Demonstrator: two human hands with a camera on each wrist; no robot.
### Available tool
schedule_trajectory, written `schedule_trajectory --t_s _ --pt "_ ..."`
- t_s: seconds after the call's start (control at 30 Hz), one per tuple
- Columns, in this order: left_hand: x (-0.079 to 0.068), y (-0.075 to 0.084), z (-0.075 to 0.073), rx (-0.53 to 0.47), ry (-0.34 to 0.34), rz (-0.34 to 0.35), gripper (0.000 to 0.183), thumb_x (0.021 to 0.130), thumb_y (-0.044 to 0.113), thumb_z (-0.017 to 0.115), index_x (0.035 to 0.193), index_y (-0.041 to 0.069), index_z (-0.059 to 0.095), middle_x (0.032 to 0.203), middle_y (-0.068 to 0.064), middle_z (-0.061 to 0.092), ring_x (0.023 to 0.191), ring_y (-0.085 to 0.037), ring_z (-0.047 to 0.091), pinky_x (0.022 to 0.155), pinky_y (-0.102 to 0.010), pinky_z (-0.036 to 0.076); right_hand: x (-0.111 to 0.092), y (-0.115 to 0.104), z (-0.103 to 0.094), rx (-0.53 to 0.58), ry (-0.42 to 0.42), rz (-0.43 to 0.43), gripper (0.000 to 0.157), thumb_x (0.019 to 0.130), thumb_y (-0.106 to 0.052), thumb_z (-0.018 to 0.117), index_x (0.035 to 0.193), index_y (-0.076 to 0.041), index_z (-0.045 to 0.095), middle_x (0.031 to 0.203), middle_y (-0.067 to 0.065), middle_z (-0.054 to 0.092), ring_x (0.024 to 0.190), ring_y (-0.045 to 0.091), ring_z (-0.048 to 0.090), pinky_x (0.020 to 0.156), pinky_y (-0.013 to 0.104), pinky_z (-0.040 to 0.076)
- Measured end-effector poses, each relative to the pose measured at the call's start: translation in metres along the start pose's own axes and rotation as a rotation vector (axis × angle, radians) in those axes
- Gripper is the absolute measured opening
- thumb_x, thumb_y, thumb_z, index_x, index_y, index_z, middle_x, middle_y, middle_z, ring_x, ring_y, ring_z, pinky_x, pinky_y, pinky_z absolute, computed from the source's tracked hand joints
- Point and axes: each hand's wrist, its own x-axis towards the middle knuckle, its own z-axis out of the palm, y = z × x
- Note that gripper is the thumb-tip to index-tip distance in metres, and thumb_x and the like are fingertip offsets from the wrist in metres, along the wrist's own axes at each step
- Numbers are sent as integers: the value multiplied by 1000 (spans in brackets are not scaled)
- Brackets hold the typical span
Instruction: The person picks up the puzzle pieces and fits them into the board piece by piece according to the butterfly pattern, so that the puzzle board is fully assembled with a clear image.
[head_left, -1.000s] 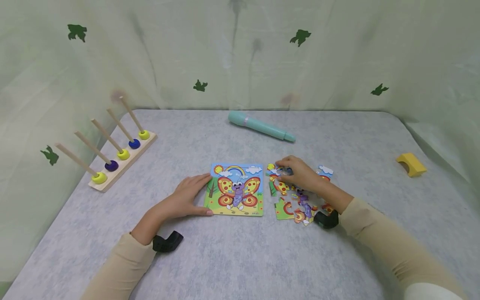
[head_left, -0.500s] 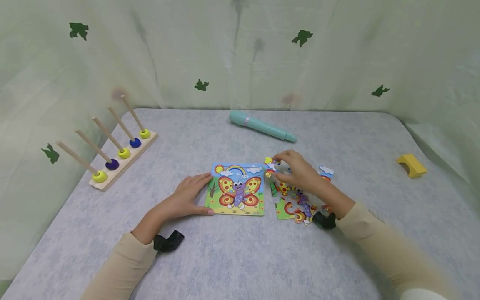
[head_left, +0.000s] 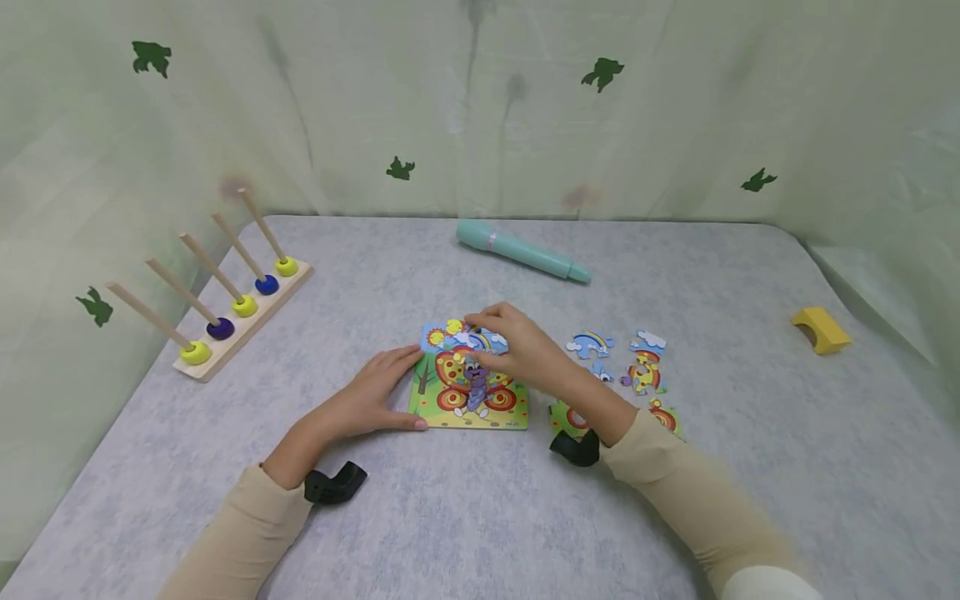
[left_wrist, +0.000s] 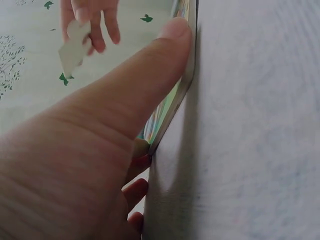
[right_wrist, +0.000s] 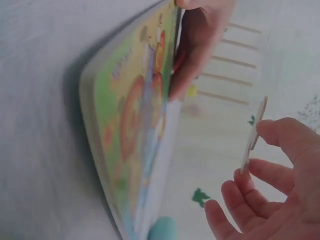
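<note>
The puzzle board [head_left: 468, 417], showing a butterfly picture, lies flat at the table's middle. My left hand [head_left: 372, 393] rests against its left side, thumb at the lower corner and fingers toward the upper one. In the left wrist view the thumb [left_wrist: 135, 75] presses the board's edge. Over the upper part of the board, my right hand [head_left: 521, 346] pinches a puzzle piece [head_left: 454, 327] with a sun on it. From the right wrist, the piece [right_wrist: 255, 132] appears edge-on between thumb and fingers, raised off the board. Part of the picture is hidden behind the right hand.
Loose puzzle pieces [head_left: 647, 371] lie right of the board, some hidden by the right forearm. A teal pen-like toy [head_left: 522, 252] lies behind. At left stands a wooden peg rack [head_left: 247, 321] with yellow and blue beads; a yellow arch block [head_left: 822, 330] sits far right.
My right hand has lifted the sun piece from the loose pieces and carried it left over the puzzle board. The left hand has stayed at the board's edge.
</note>
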Motion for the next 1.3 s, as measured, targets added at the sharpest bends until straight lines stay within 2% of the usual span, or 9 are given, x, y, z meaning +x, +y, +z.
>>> schedule_trajectory --t_s 0.3,0.5,0.63,0.77,1.0,1.17,1.3 --pt "0 -2 0 3 4 17 101 68 56 69 140 -1 26 144 -16 21 130 -34 17 101 -51 15 23 17 32 -42 -107 100 40 86 -24 63 121 -8 55 119 7 50 111 19 46 90 31 39" --pt "0 -2 1 -6 5 23 101 68 55 70 140 -1 26 145 -14 19 130 -34 15 101 -53 13 30 21 41 -173 -96 75 40 84 -23 64 120 -6 57 116 10 52 106 22 47 87 33 40" --pt "1 -3 1 -6 8 31 101 67 55 70 139 0 26 145 -13 20 130 -33 16 101 -53 13 33 23 44 -223 -80 90 41 84 -26 65 120 -9 58 115 8 52 104 22 47 88 36 38" --pt "1 -3 0 -3 7 29 101 67 56 71 140 1 26 145 -14 21 130 -33 17 101 -52 13 36 24 47 -228 -74 132 41 85 -30 63 122 -14 57 115 5 50 104 20 45 88 37 36" --pt "3 -2 -2 28 -24 -1 104 66 59 69 142 6 23 144 -14 21 129 -36 16 101 -53 14 39 24 48 -276 -57 126 40 85 -33 61 123 -20 57 115 5 47 99 18 46 82 36 37" --pt "5 -1 -4 60 -44 -6 102 65 60 68 143 12 25 143 -13 22 128 -37 18 99 -55 15 39 24 49 -280 -69 143 40 85 -34 61 123 -21 56 118 5 46 103 19 45 85 38 36" --pt "6 0 -5 80 -58 -9 100 65 62 67 142 12 27 143 -13 22 128 -37 17 99 -55 16 39 22 47 -251 -101 160 45 85 -37 60 127 -21 53 124 6 44 111 22 42 91 41 32"
